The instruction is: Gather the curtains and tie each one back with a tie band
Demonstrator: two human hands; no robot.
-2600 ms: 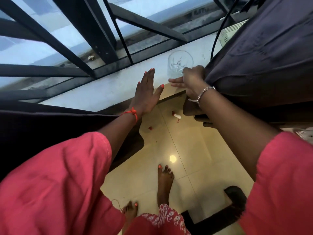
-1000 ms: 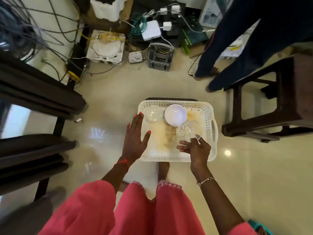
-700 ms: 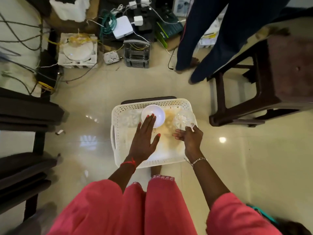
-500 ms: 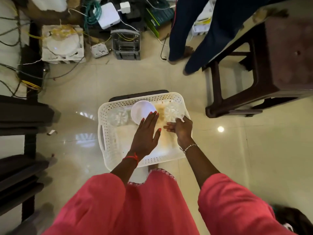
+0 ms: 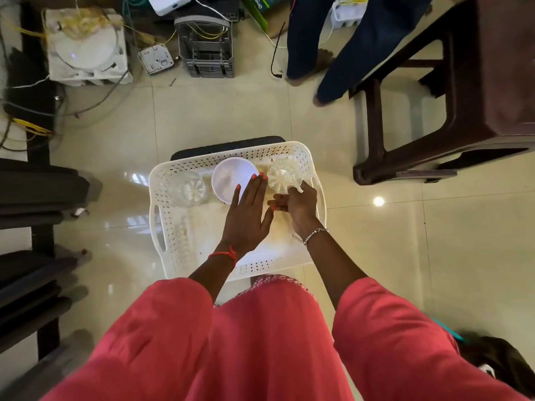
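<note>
Right hand (image 5: 299, 204) grips clear glass (image 5: 282, 175) | left hand (image 5: 246, 215) flat, fingers straight | white basket (image 5: 162, 227) (holds 2 glasses, 1 bowl (image 5: 231, 180))

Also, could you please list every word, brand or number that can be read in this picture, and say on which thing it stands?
Green box at the top edge: white print, upside down and partly cut off, too blurred to read.
White basket, white bowl, clear glass: no text visible.
Nothing else in view carries text that can be read.
</note>
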